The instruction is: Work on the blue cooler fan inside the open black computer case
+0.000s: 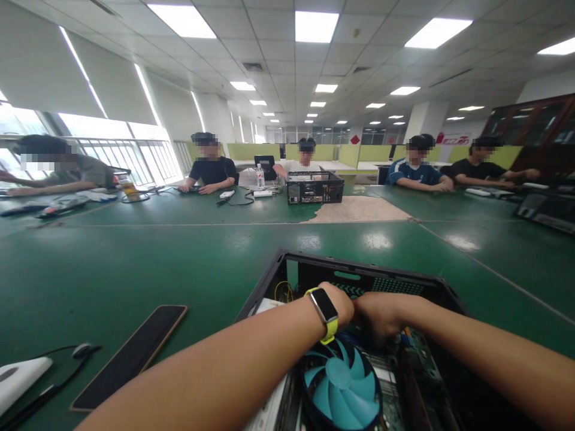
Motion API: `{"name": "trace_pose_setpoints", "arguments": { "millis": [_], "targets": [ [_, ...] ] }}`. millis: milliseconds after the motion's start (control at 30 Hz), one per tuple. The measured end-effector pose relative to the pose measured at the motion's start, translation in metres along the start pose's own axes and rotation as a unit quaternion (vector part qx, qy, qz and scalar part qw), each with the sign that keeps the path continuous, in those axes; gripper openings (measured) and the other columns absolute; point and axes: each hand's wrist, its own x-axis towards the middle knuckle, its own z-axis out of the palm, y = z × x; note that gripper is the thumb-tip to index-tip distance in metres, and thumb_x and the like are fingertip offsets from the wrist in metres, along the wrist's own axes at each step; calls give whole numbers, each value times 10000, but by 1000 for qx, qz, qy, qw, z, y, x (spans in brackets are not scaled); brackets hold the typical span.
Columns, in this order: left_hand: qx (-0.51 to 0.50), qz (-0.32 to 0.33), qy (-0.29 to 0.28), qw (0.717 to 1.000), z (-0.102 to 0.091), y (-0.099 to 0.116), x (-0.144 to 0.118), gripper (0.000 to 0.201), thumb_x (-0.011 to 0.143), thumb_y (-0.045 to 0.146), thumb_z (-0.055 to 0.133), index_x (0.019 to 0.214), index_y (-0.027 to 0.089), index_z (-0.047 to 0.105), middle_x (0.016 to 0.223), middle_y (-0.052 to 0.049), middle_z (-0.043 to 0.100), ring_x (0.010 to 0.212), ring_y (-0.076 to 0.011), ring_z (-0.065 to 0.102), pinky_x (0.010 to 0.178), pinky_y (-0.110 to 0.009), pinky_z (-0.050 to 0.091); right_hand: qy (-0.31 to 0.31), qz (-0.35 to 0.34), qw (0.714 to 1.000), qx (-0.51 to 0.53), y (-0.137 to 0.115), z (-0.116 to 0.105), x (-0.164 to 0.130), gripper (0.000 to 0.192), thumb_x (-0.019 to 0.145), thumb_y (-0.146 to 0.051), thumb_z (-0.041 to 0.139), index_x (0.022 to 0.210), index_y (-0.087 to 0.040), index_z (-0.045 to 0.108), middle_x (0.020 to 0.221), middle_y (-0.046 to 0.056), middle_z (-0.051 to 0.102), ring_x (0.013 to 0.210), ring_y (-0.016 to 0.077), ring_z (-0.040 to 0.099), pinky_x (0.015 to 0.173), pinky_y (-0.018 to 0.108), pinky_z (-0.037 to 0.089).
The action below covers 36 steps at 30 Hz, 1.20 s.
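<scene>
Black open computer case lying on the green table, near edge, straight ahead. Both hands sunk inside it, meeting above the teal CPU cooler fan. Left hand bent down at the wrist, a smartwatch with yellow strap on it; right hand pressed against the left, knuckles up. Fingers of both hands curled down out of sight behind the backs of the hands: cannot tell whether apart, together or clamped on anything. Green circuit board just right of the fan, under the right forearm. Yellow wires at the case's left inner wall.

Dark smartphone flat on the table, well left of the case; a white device with a black cable at the far left edge. A 2nd open computer case across the table, a water bottle beside it. 5 other people seated along the far side, arms resting on the table.
</scene>
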Motion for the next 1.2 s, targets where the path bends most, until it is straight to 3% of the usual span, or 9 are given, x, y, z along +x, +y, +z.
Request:
{"name": "trace_pose_setpoints", "arguments": {
  "millis": [133,367,700,967,1200],
  "targets": [
    [1,-9,23,1000,2,5,3,330,834,169,548,1148,108,632,1162,-156,648,1045,-304,610,853,-431,512,38,17,998,-36,-3,2,5,250,530,-155,703,779,-146,710,733,53,694,709,235,651,541,248,424],
    [-4,-11,55,998,14,7,15,285,866,137,485,1083,116,669,1087,-166,677,1009,-293,628,807,-420,529,88,39,995,-39,-3,10,13,356,582,-287,702,887,-106,730,919,148,712,837,300,672,631,292,495],
    [-18,-43,72,996,24,10,27,322,842,63,448,1061,91,681,1059,-188,682,958,-336,633,703,-479,546,109,68,991,-34,-4,17,19,397,487,-187,748,876,-112,731,872,156,715,818,313,680,667,317,519],
    [-30,-53,93,994,28,9,30,313,815,72,510,1033,174,710,997,-154,708,937,-334,649,708,-471,551,124,75,989,-36,-9,18,15,412,466,-163,746,878,-166,731,871,119,720,835,294,682,700,307,515],
    [-39,-49,92,994,27,9,27,296,792,69,533,1002,162,719,983,-163,710,913,-346,651,688,-494,544,137,74,985,-68,-12,17,11,492,463,-176,774,951,-149,727,881,153,718,819,328,684,685,349,530]
  ]
}}
